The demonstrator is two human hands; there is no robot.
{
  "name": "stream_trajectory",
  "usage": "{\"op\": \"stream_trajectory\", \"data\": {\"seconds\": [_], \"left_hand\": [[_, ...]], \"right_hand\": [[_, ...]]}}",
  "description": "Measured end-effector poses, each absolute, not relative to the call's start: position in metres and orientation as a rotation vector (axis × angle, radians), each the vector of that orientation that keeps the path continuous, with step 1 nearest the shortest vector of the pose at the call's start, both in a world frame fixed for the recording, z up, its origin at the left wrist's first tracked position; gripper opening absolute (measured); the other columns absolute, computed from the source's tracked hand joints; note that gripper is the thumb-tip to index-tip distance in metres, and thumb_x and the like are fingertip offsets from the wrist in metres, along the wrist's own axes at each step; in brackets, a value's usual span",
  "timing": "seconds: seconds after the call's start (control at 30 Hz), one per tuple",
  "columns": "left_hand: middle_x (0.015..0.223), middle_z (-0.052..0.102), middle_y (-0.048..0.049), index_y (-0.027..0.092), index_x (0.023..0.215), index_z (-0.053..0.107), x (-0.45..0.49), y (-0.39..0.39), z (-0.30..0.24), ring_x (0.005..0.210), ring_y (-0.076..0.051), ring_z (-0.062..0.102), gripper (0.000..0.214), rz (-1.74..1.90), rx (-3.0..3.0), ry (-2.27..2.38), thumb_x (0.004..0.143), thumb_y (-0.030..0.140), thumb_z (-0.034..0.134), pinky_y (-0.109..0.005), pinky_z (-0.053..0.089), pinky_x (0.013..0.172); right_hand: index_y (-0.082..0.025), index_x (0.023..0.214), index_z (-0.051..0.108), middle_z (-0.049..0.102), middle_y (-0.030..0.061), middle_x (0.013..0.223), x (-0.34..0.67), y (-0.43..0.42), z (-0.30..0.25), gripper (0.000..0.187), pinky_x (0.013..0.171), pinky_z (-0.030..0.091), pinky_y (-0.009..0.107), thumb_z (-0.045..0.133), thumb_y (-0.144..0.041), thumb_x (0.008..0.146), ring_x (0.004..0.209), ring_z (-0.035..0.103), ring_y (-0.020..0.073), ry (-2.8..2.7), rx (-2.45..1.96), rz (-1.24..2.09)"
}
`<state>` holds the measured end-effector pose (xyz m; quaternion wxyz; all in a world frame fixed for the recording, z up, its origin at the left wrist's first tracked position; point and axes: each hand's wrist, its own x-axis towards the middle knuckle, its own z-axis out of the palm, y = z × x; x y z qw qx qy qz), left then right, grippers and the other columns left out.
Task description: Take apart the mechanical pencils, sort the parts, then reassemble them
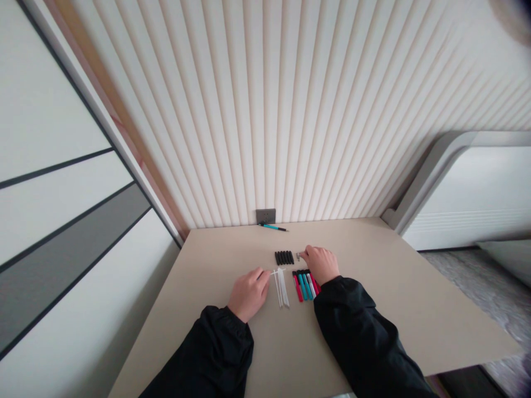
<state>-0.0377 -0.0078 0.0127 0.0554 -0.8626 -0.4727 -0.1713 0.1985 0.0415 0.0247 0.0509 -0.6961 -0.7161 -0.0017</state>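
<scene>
Looking down on a beige table [373, 309] set against a ribbed cream wall [290, 110]. Two hands in black sleeves [207, 354] reaching in from the near edge.

Left grip [249, 293]: fingers curled, thumb and forefinger clenched on the end of one thin white rod [274, 272], held crosswise low over the table. Just right of this grip, a small bundle of white rods [282, 288] lying side by side and pointing away from the body. The held rod reaching over their far ends, contact too fine to tell.

Right grip [320, 265]: palm down, fingers bent, fingertips at a small silvery piece [297, 256] on the grip's left side. Too small to tell whether pinched or only touched. Just beyond that piece, further left, a tight row of black caps [284, 257]. Nearer the body than the fingertips, a row of coloured pen barrels [305, 286] in red, teal and white, lying side by side and partly hidden under the wrist.

Between the two grips, the rods and the barrels lying near each other but apart.

Well beyond both grips, close to the wall, one whole teal pen [272, 226] lying flat just in front of a grey wall socket [266, 215].

Far left of the left grip, white and grey panels [62, 221] edged with dark lines. Far right of the right grip, a white rounded unit [468, 193].
</scene>
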Motion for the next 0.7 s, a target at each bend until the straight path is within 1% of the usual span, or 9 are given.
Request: {"op": "stream_trajectory", "data": {"seconds": [0.13, 0.3, 0.47, 0.7], "left_hand": [[0.084, 0.060, -0.0035, 0.021, 0.101, 0.061, -0.0384, -0.0076, 0.0119, 0.073, -0.017, 0.060, 0.020, -0.526, -2.621, -1.436, 0.093, 0.014, 0.044, -0.026, 0.045, 0.061], [0.085, 0.060, -0.0031, 0.021, 0.103, 0.060, -0.0384, -0.0082, 0.0124, 0.074, -0.017, 0.060, 0.019, -0.510, -2.629, -1.444, 0.093, 0.014, 0.045, -0.026, 0.045, 0.061], [0.086, 0.061, -0.0034, 0.021, 0.103, 0.059, -0.0373, -0.0086, 0.0127, 0.076, -0.017, 0.061, 0.020, -0.495, -2.628, -1.439, 0.095, 0.016, 0.042, -0.027, 0.046, 0.063], [0.089, 0.061, -0.0034, 0.021, 0.104, 0.059, -0.0372, -0.0088, 0.0139, 0.077, -0.017, 0.060, 0.021, -0.445, -2.647, -1.472, 0.095, 0.017, 0.040, -0.028, 0.046, 0.065]], "right_hand": [[-0.021, 0.090, 0.062, 0.071, 0.0060, 0.090, 0.1957, 0.0451, 0.0238, 0.015, 0.071, 0.038, 0.028, 0.059, -0.035, 0.089, 0.086, 0.065, 0.0203, -2.246, -2.081, 0.016], [-0.019, 0.090, 0.062, 0.071, 0.0065, 0.090, 0.1924, 0.0479, 0.0202, 0.014, 0.074, 0.038, 0.029, 0.064, -0.033, 0.086, 0.087, 0.065, 0.0212, -2.285, -2.080, 0.018], [-0.018, 0.091, 0.061, 0.070, 0.0080, 0.091, 0.1919, 0.0480, 0.0172, 0.014, 0.076, 0.038, 0.031, 0.061, -0.032, 0.089, 0.089, 0.064, 0.0216, -2.278, -2.102, -0.020], [-0.018, 0.093, 0.060, 0.069, 0.0087, 0.091, 0.1925, 0.0487, 0.0160, 0.015, 0.076, 0.038, 0.032, 0.048, -0.025, 0.095, 0.089, 0.064, 0.0223, -2.289, -2.096, -0.060]]}}
